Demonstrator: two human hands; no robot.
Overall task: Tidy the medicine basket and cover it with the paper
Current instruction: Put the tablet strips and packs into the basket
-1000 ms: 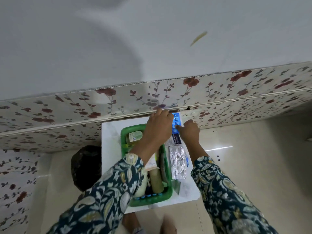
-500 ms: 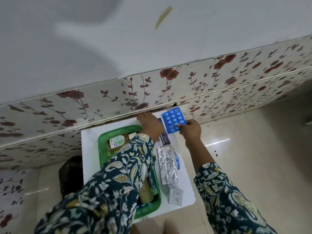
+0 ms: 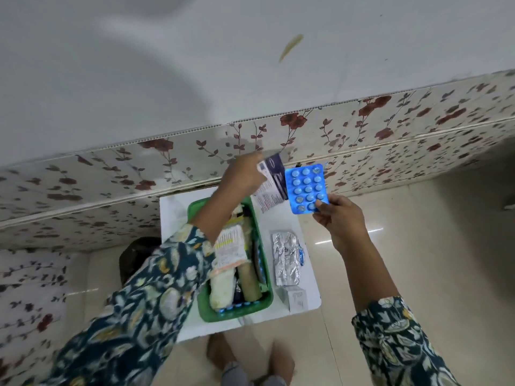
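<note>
Holding a blue blister pack (image 3: 306, 188), the right hand (image 3: 341, 220) pinches its lower corner. Left hand (image 3: 245, 176) grips a dark sachet (image 3: 272, 185) above the green basket (image 3: 237, 310).

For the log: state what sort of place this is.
Probably a room in a home: glossy tiled floor, floral wall panelling, and a green basket of medicines on a small white table.

Soft even daylight, glare streak on floor tile (image 3: 374, 232), motion-blurred left sleeve (image 3: 133, 310), wide-angle bending at edges, broad wall shadow.
</note>
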